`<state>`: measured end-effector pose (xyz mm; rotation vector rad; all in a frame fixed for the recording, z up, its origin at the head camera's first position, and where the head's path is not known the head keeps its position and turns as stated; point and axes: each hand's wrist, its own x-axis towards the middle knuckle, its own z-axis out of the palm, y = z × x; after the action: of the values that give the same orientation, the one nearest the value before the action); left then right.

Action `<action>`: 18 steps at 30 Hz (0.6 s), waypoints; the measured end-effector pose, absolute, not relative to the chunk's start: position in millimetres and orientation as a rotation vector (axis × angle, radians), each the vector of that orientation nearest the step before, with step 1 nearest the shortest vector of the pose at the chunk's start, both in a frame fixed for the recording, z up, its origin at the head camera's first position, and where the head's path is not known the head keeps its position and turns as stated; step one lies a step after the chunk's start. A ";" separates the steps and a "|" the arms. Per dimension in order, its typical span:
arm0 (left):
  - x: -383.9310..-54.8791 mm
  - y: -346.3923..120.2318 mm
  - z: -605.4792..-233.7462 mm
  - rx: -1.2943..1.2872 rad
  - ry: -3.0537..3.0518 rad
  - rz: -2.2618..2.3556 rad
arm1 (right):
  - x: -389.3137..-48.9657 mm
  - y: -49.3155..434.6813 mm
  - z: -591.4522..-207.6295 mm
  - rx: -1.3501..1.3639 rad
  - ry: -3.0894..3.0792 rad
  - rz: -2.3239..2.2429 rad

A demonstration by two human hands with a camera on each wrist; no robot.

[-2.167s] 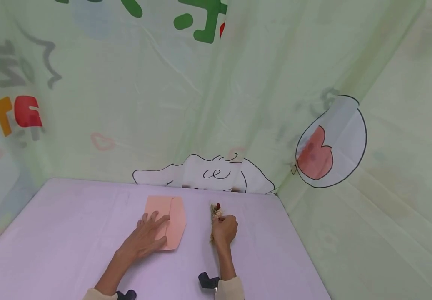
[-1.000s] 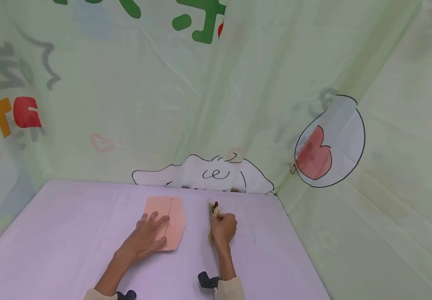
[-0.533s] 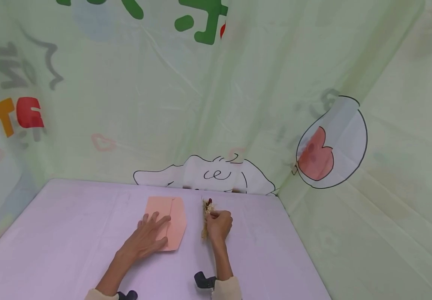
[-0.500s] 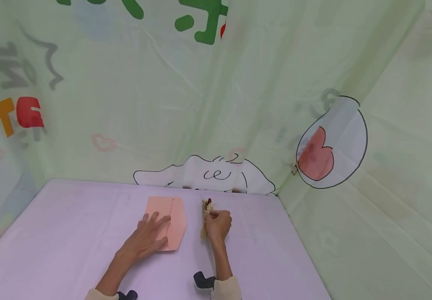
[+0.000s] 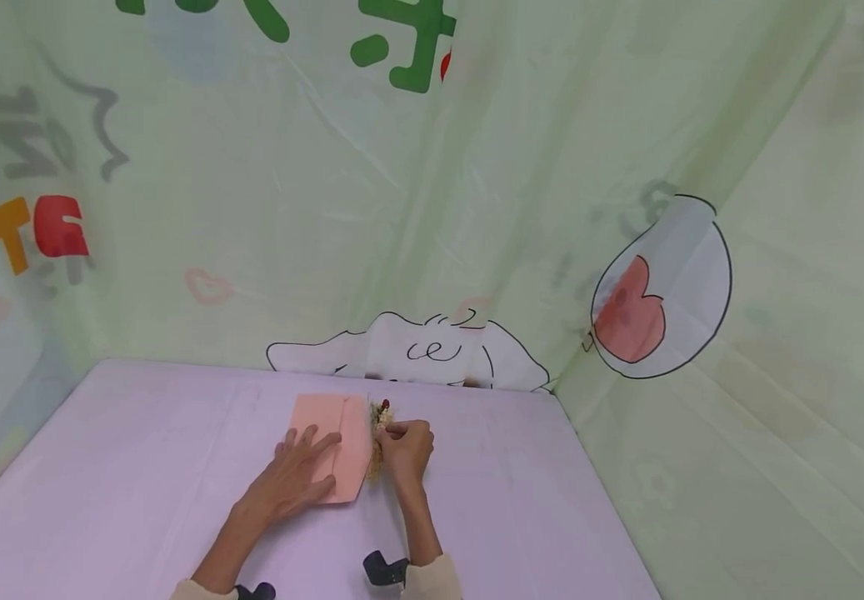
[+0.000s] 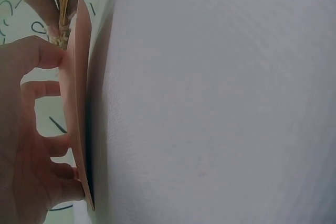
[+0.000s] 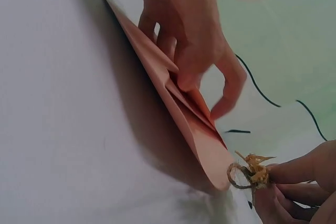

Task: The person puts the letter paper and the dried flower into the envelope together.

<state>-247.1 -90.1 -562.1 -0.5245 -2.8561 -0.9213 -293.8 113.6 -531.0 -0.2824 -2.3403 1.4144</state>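
A pink paper envelope (image 5: 357,433) lies on the table, its seam side up. My left hand (image 5: 292,475) rests on it with fingers spread, the fingertips touching the paper. In the right wrist view the envelope (image 7: 210,163) bows slightly, its layers parted near the left thumb. Just beyond the envelope's right edge, my right hand (image 5: 407,450) pinches a small dried-flower bouquet (image 5: 382,414) between thumb and fingers. The bouquet has a dark red bloom, pale flowers and straw-like stems (image 6: 64,3). A loop of twine (image 7: 239,176) hangs at its tied end.
A lilac cloth covers the table (image 5: 521,483). Behind it hangs a pale green curtain (image 5: 312,208) with printed drawings, meeting the table's far edge. Another curtain side (image 5: 791,400) runs along the right. Dark wrist-camera mounts (image 5: 384,570) sit at both wrists.
My right hand has moved left with the bouquet, from well apart from the envelope to right beside its right edge. The left hand and envelope have stayed in place.
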 end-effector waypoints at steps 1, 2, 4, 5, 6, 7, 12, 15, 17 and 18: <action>-247.1 -90.1 -562.3 -0.523 -2.857 -0.925 | -293.7 110.6 -531.1 -0.271 -2.343 1.415; -246.9 -90.1 -562.2 -0.523 -2.858 -0.933 | -293.9 107.9 -531.5 -0.266 -2.347 1.414; -246.9 -89.5 -561.6 -0.526 -2.858 -0.936 | -294.8 102.7 -532.9 -0.258 -2.353 1.404; -246.8 -89.1 -561.2 -0.527 -2.856 -0.933 | -295.2 100.1 -533.6 -0.259 -2.358 1.408; -246.5 -88.8 -560.9 -0.529 -2.849 -0.927 | -295.7 97.8 -534.7 -0.259 -2.362 1.410; -246.2 -88.7 -560.3 -0.528 -2.848 -0.918 | -296.1 95.7 -535.5 -0.260 -2.365 1.413; -244.6 -89.2 -557.9 -0.515 -2.851 -0.912 | -295.1 87.3 -537.7 -0.245 -2.365 1.417; -245.3 -89.7 -558.3 -0.506 -2.873 -0.932 | -294.2 84.9 -540.6 -0.222 -2.352 1.421; -246.3 -90.1 -559.1 -0.507 -2.883 -0.935 | -296.2 84.7 -548.4 -0.177 -2.331 1.406; -246.9 -90.3 -559.6 -0.509 -2.884 -0.935 | -298.4 85.1 -554.5 -0.149 -2.321 1.390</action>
<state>-246.9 -90.3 -559.6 -0.5089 -2.8841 -0.9345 -298.4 85.1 -554.5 -0.1492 -2.3214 1.3901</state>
